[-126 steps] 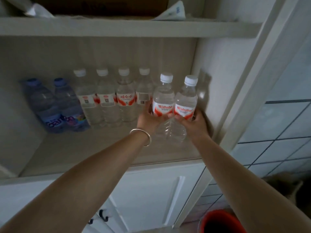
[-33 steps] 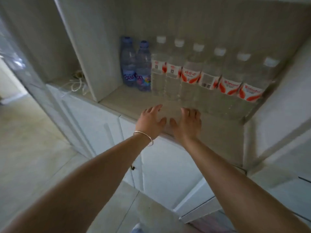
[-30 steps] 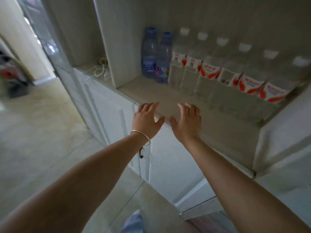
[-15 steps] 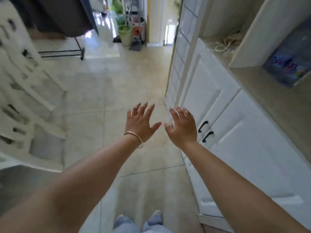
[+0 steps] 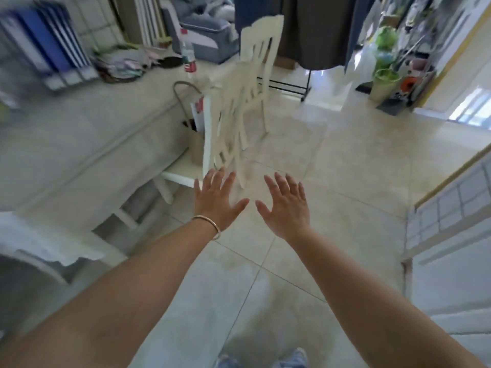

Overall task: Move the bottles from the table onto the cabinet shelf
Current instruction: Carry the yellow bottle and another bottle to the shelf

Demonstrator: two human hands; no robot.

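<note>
One clear bottle (image 5: 188, 58) with a red label stands on the far end of the pale table (image 5: 79, 134) at the left. My left hand (image 5: 216, 199), with a bangle at the wrist, and my right hand (image 5: 287, 205) are held out side by side over the tiled floor, fingers spread, holding nothing. Both hands are well short of the bottle. The cabinet shelf with its bottles is out of view; only a white cabinet front (image 5: 449, 261) shows at the right edge.
A white chair (image 5: 233, 112) stands at the table, with a bag (image 5: 198, 115) on its seat. Blue folders (image 5: 47, 46) and papers lie on the table's far side. A dark clothes rack (image 5: 300, 83) and green pots (image 5: 385, 81) stand beyond.
I have let go of the two bottles on the shelf and turned left, away from the cabinet, to face the table. Both hands stay open and empty.
</note>
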